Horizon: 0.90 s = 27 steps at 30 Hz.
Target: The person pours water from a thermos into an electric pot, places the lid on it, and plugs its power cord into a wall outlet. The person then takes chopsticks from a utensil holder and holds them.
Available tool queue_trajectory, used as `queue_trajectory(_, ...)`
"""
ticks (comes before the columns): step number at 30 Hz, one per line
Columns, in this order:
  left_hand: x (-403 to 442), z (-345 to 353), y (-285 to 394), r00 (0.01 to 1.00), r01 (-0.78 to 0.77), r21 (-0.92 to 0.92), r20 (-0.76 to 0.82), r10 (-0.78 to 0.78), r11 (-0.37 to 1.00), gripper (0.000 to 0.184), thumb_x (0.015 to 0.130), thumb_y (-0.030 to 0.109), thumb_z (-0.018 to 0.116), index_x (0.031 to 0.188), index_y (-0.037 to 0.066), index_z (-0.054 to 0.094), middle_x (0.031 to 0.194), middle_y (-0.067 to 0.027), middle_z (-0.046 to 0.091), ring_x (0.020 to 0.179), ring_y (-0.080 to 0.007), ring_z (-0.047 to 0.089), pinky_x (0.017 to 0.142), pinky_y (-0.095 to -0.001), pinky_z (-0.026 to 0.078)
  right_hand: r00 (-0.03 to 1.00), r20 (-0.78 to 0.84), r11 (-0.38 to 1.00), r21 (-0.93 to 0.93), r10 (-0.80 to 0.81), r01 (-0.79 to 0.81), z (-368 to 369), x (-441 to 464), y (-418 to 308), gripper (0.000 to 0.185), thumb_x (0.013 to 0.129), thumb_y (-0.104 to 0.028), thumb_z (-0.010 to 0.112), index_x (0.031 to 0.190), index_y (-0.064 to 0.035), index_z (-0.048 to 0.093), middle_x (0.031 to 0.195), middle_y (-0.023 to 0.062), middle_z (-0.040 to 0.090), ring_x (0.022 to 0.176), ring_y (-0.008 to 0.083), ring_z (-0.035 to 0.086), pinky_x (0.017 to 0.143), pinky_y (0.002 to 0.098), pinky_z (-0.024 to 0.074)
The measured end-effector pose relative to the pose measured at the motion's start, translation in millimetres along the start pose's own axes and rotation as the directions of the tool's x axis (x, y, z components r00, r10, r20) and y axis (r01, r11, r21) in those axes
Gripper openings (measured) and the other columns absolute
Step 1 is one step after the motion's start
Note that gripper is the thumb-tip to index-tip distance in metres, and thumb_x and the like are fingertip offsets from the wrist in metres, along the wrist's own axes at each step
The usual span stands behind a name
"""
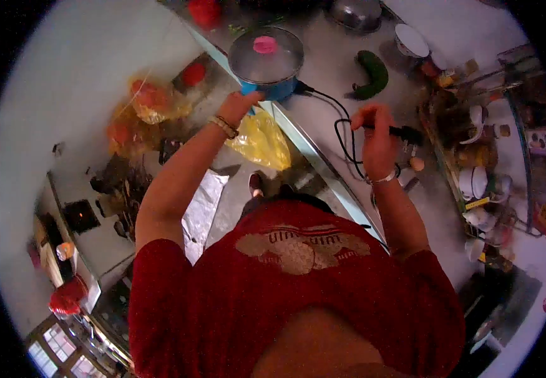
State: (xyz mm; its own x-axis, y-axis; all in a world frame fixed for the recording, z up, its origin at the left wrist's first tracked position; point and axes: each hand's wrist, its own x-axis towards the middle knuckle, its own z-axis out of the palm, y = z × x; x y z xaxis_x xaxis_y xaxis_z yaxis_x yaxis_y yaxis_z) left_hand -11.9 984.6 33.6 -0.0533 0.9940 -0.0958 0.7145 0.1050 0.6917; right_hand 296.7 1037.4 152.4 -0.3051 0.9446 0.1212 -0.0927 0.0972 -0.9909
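A blue electric pot (279, 90) with a glass lid (248, 61) and a pink lid knob (265, 45) stands near the counter's edge. My left hand (243, 103) is closed at the pot's near side, around its handle, which the fingers mostly hide. A black power cord (339, 107) leaves the pot's right side and loops on the counter. Over the counter, my right hand (377, 135) is blurred, with its fingers curled. A dark object (405, 133) shows beside it; I cannot make out its kind. A green cucumber-like vegetable (374, 74) lies curved beyond that hand.
On the counter (323, 57) are a metal bowl (356, 15), a white bowl (411, 41) and a small round item (416, 164). Shelves with dishes (472, 183) line the right. A yellow plastic bag (261, 140) hangs or lies below the counter edge; more bags (153, 101) sit left.
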Motion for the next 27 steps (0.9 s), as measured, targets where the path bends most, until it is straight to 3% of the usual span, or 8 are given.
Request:
queue_trajectory(3, -18, 3, 14, 0.943, 0.305, -0.411, 0.007, -0.331, 0.859, 0.031, 0.078, 0.020, 0.051, 0.110, 0.022, 0.054, 0.097, -0.0125, 0.062, 0.086, -0.0340, 0.058, 0.076, -0.0405, 0.046, 1.000, 0.015, 0.998, 0.062, -0.008, 0.007, -1, 3, -4, 0.036, 0.094, -0.033, 0.036, 0.083, -0.0029, 0.052, 0.073, 0.0051, 0.055, 0.063, 0.0126, 0.052, 0.062, 0.0261, 0.0428)
queue_trajectory(7, -49, 11, 11, 0.921, 0.189, -0.329, -0.268, -0.284, 0.925, 0.037, 0.070, 0.039, 0.063, 0.074, 0.003, 0.065, 0.076, -0.0134, 0.063, 0.069, -0.0220, 0.058, 0.066, -0.0321, 0.043, 0.992, 0.070, 0.991, 0.077, 0.102, -0.107, 1, 19, 23, 0.033, 0.093, -0.031, 0.038, 0.088, -0.0021, 0.054, 0.078, 0.0055, 0.056, 0.062, 0.0132, 0.053, 0.062, 0.0265, 0.0435)
queue_trajectory(10, -71, 13, 12, 0.903, 0.181, -0.501, -0.257, -0.345, 0.846, 0.036, 0.069, 0.038, 0.065, 0.072, 0.002, 0.065, 0.071, -0.0105, 0.061, 0.067, -0.0193, 0.056, 0.064, -0.0321, 0.043, 0.972, 0.139, 0.981, 0.013, 0.190, -0.193, 14, 28, 42, 0.030, 0.092, -0.029, 0.040, 0.092, -0.0027, 0.055, 0.082, 0.0056, 0.058, 0.064, 0.0129, 0.054, 0.061, 0.0263, 0.0436)
queue_trajectory(13, -100, 0, 31, 0.939, 0.075, -0.182, -0.319, -0.131, 0.980, 0.036, 0.067, 0.037, 0.067, 0.069, 0.001, 0.063, 0.066, -0.0075, 0.058, 0.065, -0.0162, 0.053, 0.061, -0.0315, 0.043, 0.947, 0.206, 0.954, 0.120, 0.247, -0.275, 31, 27, 44, 0.027, 0.092, -0.027, 0.042, 0.093, -0.0041, 0.056, 0.083, 0.0051, 0.059, 0.065, 0.0123, 0.054, 0.060, 0.0262, 0.0437)
queue_trajectory(15, -121, -9, 56, 0.791, 0.365, -0.640, -0.169, -0.588, 0.676, 0.036, 0.068, 0.037, 0.068, 0.070, 0.001, 0.062, 0.066, -0.0053, 0.057, 0.064, -0.0138, 0.052, 0.058, -0.0304, 0.042, 0.959, 0.267, 0.981, 0.140, 0.094, -0.136, 39, 22, 27, 0.025, 0.092, -0.026, 0.043, 0.092, -0.0046, 0.056, 0.082, 0.0043, 0.058, 0.063, 0.0110, 0.052, 0.058, 0.0246, 0.0431)
queue_trajectory(16, -132, -6, 49, 0.780, 0.369, -0.650, -0.172, -0.602, 0.664, 0.036, 0.068, 0.037, 0.068, 0.070, 0.001, 0.062, 0.066, -0.0053, 0.057, 0.064, -0.0138, 0.052, 0.058, -0.0304, 0.042, 0.953, 0.286, 0.980, 0.134, 0.101, -0.145, 45, 18, 11, 0.025, 0.092, -0.026, 0.043, 0.092, -0.0046, 0.056, 0.082, 0.0043, 0.058, 0.063, 0.0110, 0.052, 0.058, 0.0246, 0.0431)
queue_trajectory(19, -169, -7, 56, 0.776, 0.239, -0.723, -0.259, -0.575, 0.648, 0.033, 0.069, 0.034, 0.067, 0.073, 0.002, 0.061, 0.067, -0.0011, 0.055, 0.061, -0.0106, 0.048, 0.057, -0.0269, 0.039, 0.937, 0.270, 0.936, 0.210, 0.224, -0.284, 58, 2, -42, 0.023, 0.092, -0.024, 0.043, 0.091, -0.0048, 0.056, 0.077, 0.0026, 0.056, 0.059, 0.0096, 0.049, 0.055, 0.0223, 0.0399)
queue_trajectory(27, -310, 11, 50, 0.610, 0.108, -0.814, -0.399, -0.684, 0.571, 0.030, 0.070, 0.031, 0.068, 0.074, 0.002, 0.062, 0.067, -0.0006, 0.054, 0.060, -0.0106, 0.047, 0.056, -0.0268, 0.038, 0.673, 0.737, 0.927, 0.204, 0.065, -0.313, 90, -46, -115, 0.020, 0.091, -0.019, 0.043, 0.098, -0.0027, 0.052, 0.078, 0.0028, 0.052, 0.055, 0.0089, 0.041, 0.049, 0.0216, 0.0322)
